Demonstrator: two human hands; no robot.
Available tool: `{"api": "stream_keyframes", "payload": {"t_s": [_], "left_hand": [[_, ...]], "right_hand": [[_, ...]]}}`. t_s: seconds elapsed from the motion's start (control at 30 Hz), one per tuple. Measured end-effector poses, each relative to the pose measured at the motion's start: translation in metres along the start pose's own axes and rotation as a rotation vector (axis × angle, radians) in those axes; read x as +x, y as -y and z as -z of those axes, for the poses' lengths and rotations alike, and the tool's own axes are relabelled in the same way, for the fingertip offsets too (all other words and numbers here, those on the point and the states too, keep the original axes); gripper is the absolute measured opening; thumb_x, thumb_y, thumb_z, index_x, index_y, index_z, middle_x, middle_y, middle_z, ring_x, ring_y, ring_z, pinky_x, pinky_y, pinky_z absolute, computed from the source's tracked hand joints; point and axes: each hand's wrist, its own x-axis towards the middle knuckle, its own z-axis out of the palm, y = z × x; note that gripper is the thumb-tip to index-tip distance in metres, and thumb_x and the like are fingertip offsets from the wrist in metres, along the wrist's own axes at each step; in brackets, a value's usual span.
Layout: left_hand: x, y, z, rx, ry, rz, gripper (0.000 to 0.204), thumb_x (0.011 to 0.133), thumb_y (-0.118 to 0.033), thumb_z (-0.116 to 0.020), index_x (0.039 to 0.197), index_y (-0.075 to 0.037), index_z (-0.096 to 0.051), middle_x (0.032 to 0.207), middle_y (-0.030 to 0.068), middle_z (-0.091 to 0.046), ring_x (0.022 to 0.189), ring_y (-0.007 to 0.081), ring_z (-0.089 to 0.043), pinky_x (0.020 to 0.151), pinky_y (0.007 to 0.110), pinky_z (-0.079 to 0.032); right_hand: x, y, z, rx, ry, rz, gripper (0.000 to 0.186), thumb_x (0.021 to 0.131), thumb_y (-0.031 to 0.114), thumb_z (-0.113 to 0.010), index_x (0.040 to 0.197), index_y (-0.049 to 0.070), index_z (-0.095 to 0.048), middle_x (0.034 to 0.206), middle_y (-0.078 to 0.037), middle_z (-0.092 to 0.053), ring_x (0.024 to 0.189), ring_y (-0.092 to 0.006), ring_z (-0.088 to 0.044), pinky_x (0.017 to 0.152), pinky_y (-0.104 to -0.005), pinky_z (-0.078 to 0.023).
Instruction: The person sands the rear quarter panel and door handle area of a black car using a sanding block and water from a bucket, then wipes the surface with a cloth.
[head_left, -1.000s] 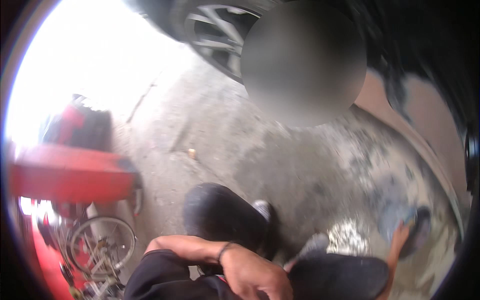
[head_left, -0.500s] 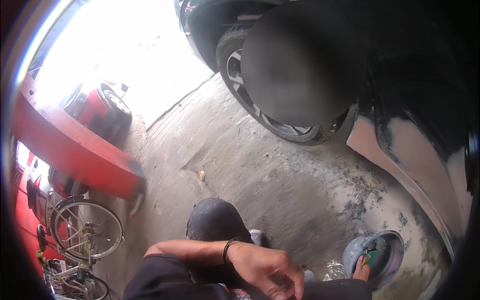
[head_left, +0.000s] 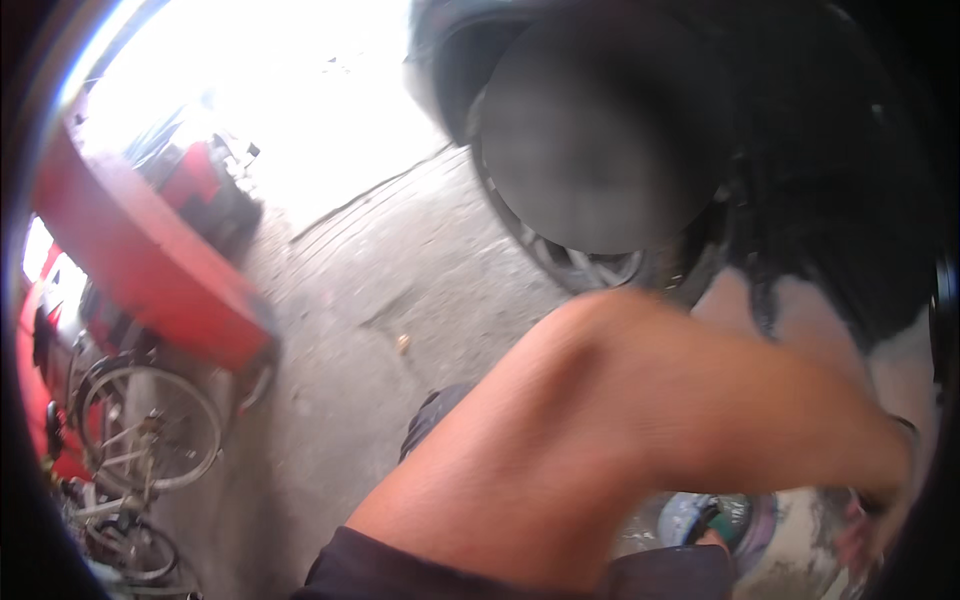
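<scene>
My left forearm reaches across the lower picture from the bottom left to the right edge, with a dark band on the wrist. My left hand (head_left: 868, 528) is blurred at the lower right, close to the grey lower panel of a dark car (head_left: 830, 330); I cannot make out its fingers or anything in it. Just left of the hand, a round bowl (head_left: 742, 512) with greenish contents sits on the ground, partly hidden by my arm. My right hand does not show.
The car's wheel (head_left: 585, 265) stands directly ahead on rough concrete ground (head_left: 380, 330). A red vehicle (head_left: 150, 270) fills the left side, with bicycle wheels (head_left: 150, 430) below it. My dark-clad knee (head_left: 432, 420) shows under the arm.
My left arm has swung from the lower middle out to the right, toward the car. The view has tipped up and closer to the wheel.
</scene>
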Motion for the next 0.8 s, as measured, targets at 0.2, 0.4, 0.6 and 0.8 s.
{"api": "stream_keyframes", "payload": {"t_s": [0.2, 0.4, 0.6, 0.8], "left_hand": [[-0.215, -0.028, -0.016, -0.215, -0.043, 0.232, 0.036, 0.105, -0.041, -0.063, 0.099, -0.009, -0.077, 0.093, 0.0183, -0.078, 0.089, 0.0375, -0.076, 0.081, 0.052, -0.058], [-0.315, 0.025, -0.122, -0.307, 0.042, 0.707, 0.040, 0.107, -0.043, -0.061, 0.103, -0.009, -0.080, 0.104, 0.0173, -0.080, 0.101, 0.0384, -0.075, 0.091, 0.055, -0.056], [-0.317, 0.044, -0.121, -0.243, 0.110, 0.606, 0.051, 0.099, -0.047, -0.064, 0.110, -0.002, -0.083, 0.114, 0.0224, -0.081, 0.108, 0.0434, -0.077, 0.096, 0.052, -0.059], [-0.333, 0.058, -0.095, -0.230, 0.147, 0.738, 0.050, 0.098, -0.045, -0.067, 0.121, -0.003, -0.082, 0.122, 0.0220, -0.080, 0.119, 0.0395, -0.075, 0.101, 0.051, -0.058]], "right_hand": [[-0.075, 0.148, 0.092, 0.222, -0.150, 0.149, 0.039, 0.107, 0.013, -0.061, 0.144, 0.001, -0.065, 0.123, -0.016, -0.072, 0.115, -0.0293, -0.070, 0.102, -0.0378, -0.053], [-0.127, 0.434, 0.183, -0.416, -0.628, 1.101, 0.064, 0.092, -0.014, -0.057, 0.154, 0.002, -0.057, 0.155, -0.020, -0.062, 0.146, -0.0420, -0.057, 0.124, -0.0474, -0.045], [-0.102, 0.666, 0.247, -1.234, -1.389, 1.374, 0.064, 0.094, 0.007, -0.066, 0.158, 0.007, -0.056, 0.170, -0.006, -0.050, 0.162, -0.0338, -0.039, 0.134, -0.0521, -0.033], [-0.069, 0.689, 0.265, -1.458, -1.420, 1.140, 0.075, 0.099, 0.034, -0.071, 0.169, 0.021, -0.047, 0.178, 0.005, -0.038, 0.168, -0.0206, -0.026, 0.135, -0.0696, -0.012]]}}
